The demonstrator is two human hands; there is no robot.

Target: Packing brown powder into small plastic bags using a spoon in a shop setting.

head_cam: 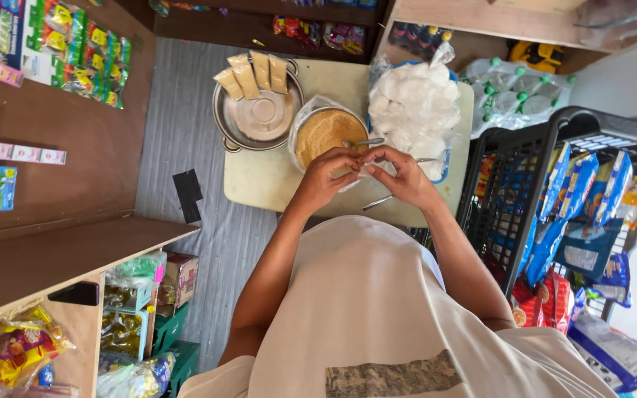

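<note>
Down on the small pale table (259,188), a steel pot (258,118) with its lid on carries four tan filled packets (252,75) laid side by side along its far rim. Just beside it sits a bowl of brown powder (324,133) lined with clear plastic, a spoon (363,142) resting across its edge. Next along, a big clear bag of white lumps (414,103) bulges over a blue rim. Green and red snack strips (90,51) hang on the brown wall at the left; blue and orange packs (576,184) hang on the black wire rack (525,169) at the right, with bottled water (517,92) wrapped behind.

Now the hands: left hand (329,175) and right hand (403,173) meet over the near edge of the bowl, fingertips pinched together, wrists bent inward. They seem to nip something small and clear between them; what it is cannot be told. A second metal utensil (377,202) lies on the table beneath the right wrist.
</note>
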